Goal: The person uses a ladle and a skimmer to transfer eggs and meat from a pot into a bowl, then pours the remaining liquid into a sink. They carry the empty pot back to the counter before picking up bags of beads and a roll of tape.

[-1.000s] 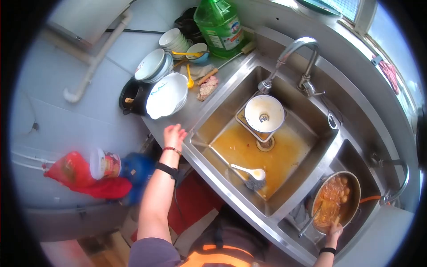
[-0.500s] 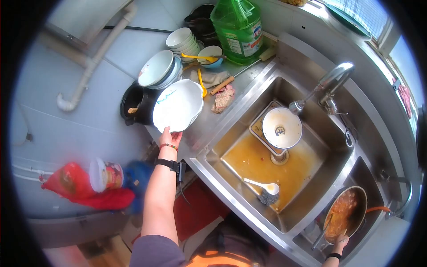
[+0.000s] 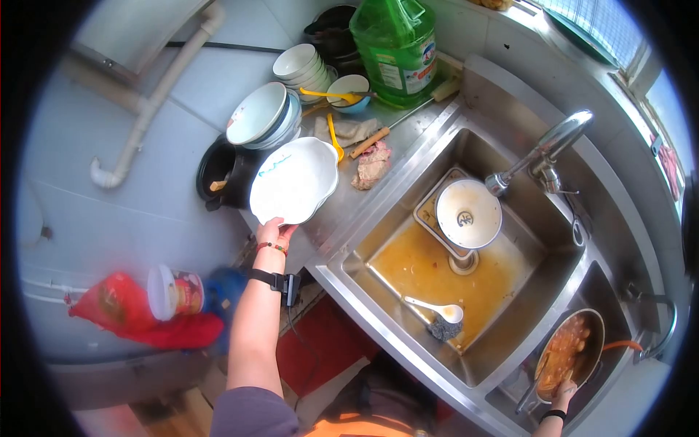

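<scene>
My left hand grips the near rim of a white scalloped bowl, tilted over the metal counter beside a black pot. At the lower right, my right hand is closed at the near edge of a pan of reddish-brown food in the smaller basin; what its fingers hold is too small to make out. In the large basin, a white bowl rests on a rectangular tray. A white spoon lies by a dark scrubber in brownish water.
Stacked bowls, a green jug, yellow spoons, a wooden-handled tool and a pink cloth stand or lie on the counter. A faucet arches over the large basin. A red bag hangs at left.
The view has shifted slightly, moving the sink right and down in the frame. My left hand still holds the white bowl, which appears tilted a little differently. My right hand remains at the pan.
</scene>
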{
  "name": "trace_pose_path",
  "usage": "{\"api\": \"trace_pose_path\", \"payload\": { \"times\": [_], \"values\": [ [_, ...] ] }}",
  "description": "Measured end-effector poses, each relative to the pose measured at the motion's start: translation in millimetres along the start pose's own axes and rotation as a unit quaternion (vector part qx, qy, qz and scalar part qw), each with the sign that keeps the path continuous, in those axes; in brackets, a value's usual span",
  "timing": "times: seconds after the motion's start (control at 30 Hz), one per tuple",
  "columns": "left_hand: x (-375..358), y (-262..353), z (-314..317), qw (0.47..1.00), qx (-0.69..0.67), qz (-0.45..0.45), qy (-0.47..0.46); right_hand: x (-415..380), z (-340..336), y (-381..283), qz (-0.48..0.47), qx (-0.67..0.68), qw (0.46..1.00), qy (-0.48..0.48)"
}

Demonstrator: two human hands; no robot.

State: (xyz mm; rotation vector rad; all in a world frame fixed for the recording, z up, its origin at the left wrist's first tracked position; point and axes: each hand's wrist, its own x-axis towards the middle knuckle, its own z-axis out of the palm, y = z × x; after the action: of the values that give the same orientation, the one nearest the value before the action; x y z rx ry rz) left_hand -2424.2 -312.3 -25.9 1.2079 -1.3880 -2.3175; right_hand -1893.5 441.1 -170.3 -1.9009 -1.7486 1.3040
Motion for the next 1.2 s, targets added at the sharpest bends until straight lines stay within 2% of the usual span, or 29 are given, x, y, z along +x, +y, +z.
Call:
{"api": "trace_pose_path", "payload": {
  "times": [0.07,0.1,0.2,0.27,0.3,0.37,0.4,0.47,0.53,0.67,0.73,0.77,0.87,0.93,1.07,1.13,1.17,1.2],
  "values": [
    [-5,5,-8,1.000,0.014,0.003,-0.010,-32,11,-34,-0.018,-0.106,0.994,0.018],
    [-19,8,-6,0.998,0.043,0.042,-0.025,-26,13,-29,-0.018,-0.103,0.994,0.018],
    [-31,23,-11,0.997,0.015,0.053,-0.048,8,-7,-1,-0.040,-0.185,0.981,0.030],
    [-33,41,-7,0.997,-0.003,0.042,-0.065,50,-24,39,-0.152,-0.267,0.952,-0.001],
    [-26,52,-6,0.995,-0.017,0.035,-0.091,73,-33,62,-0.150,-0.267,0.952,0.000],
    [-21,71,13,0.991,-0.042,0.038,-0.123,108,-43,96,-0.238,-0.259,0.934,-0.059],
    [-22,81,27,0.989,-0.052,0.048,-0.129,81,-32,71,-0.177,-0.231,0.956,-0.039],
    [0,98,49,0.985,-0.096,0.032,-0.139,-23,9,-26,-0.059,-0.162,0.985,0.014],
    [23,114,71,0.980,-0.131,0.015,-0.146,-9,4,-12,-0.060,-0.147,0.987,0.016],
    [49,129,105,0.981,-0.154,0.055,-0.106,-2,1,3,-0.050,-0.078,0.996,-0.013],
    [57,131,118,0.984,-0.138,0.098,-0.046,-13,11,-13,-0.035,-0.092,0.995,-0.002],
    [59,132,121,0.984,-0.145,0.099,-0.022,-10,9,-6,-0.065,-0.116,0.991,0.011],
    [79,138,125,0.986,-0.146,0.082,-0.008,8,2,10,-0.105,-0.189,0.976,0.036],
    [63,142,135,0.985,-0.145,0.093,0.002,20,-3,17,-0.021,-0.158,0.987,0.009],
    [76,146,142,0.982,-0.161,0.101,0.017,2,6,7,-0.056,-0.119,0.991,0.033],
    [88,145,137,0.981,-0.150,0.120,0.011,-7,7,-11,0.023,-0.125,0.992,0.027],
    [93,145,130,0.982,-0.122,0.143,0.004,11,2,5,0.025,-0.129,0.991,0.028],
    [86,143,122,0.978,-0.087,0.182,-0.046,40,-9,35,-0.152,-0.236,0.960,-0.007]
  ]
}}
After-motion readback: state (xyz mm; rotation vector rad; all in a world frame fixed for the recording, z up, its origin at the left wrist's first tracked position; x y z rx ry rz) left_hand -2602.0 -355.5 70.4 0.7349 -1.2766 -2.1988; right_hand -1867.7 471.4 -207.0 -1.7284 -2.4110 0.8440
